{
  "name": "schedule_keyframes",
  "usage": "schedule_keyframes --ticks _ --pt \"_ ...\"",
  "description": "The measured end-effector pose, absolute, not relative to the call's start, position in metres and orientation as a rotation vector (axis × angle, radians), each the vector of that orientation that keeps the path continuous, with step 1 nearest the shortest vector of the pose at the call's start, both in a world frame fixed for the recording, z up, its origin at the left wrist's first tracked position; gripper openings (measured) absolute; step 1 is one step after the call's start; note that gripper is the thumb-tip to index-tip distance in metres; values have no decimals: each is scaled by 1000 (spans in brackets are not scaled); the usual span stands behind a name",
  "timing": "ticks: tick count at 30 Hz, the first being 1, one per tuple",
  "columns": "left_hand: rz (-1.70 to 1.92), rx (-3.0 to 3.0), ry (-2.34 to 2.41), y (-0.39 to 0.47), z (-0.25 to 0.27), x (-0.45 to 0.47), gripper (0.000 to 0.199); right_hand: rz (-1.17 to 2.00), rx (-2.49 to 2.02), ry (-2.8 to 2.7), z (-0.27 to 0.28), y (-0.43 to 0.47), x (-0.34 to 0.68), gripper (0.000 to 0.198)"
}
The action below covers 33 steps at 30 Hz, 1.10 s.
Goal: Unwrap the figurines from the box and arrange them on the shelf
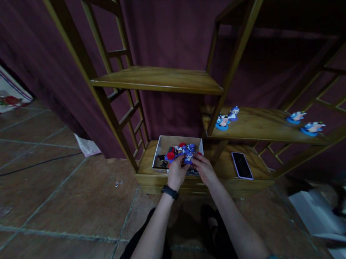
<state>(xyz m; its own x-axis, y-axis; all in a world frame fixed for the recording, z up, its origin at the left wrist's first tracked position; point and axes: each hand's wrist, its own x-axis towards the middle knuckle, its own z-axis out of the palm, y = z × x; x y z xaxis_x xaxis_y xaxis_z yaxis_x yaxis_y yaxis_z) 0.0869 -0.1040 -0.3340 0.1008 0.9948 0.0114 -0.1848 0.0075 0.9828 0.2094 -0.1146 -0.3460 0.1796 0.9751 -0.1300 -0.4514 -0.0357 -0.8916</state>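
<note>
A shallow white cardboard box (161, 144) sits on the lowest shelf, holding several small figurines (171, 155) in red, black and blue. Over its front edge, my left hand (178, 171) and my right hand (204, 167) meet at a purple-blue figurine (188, 156). The fingers of both hands are closed on it, one hand at each side. Its lower part is partly covered by my fingertips. A black band is on my left wrist.
Wooden shelving (155, 78) surrounds the box, with a board above it. Several figurines on blue or purple bases, such as one pink-and-blue figurine (222, 121), stand on the right shelf. A phone (242, 165) lies right of the box. White packaging (320, 213) rests at lower right.
</note>
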Motion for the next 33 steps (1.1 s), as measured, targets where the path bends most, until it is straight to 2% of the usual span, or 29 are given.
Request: schedule_keyframes --ticks 9,18,25,33 --pt "1202 1502 1173 -112 -332 84 42 1285 -983 -664 -348 -115 209 25" --pt "1187 1621 1211 -119 -324 84 30 1295 -973 -657 -354 -112 209 29" --pt "752 2246 1526 -123 -313 84 39 1282 -952 -671 -355 -112 207 36" --pt "779 2397 1524 -121 -318 85 40 1273 -949 -658 -357 -111 208 36"
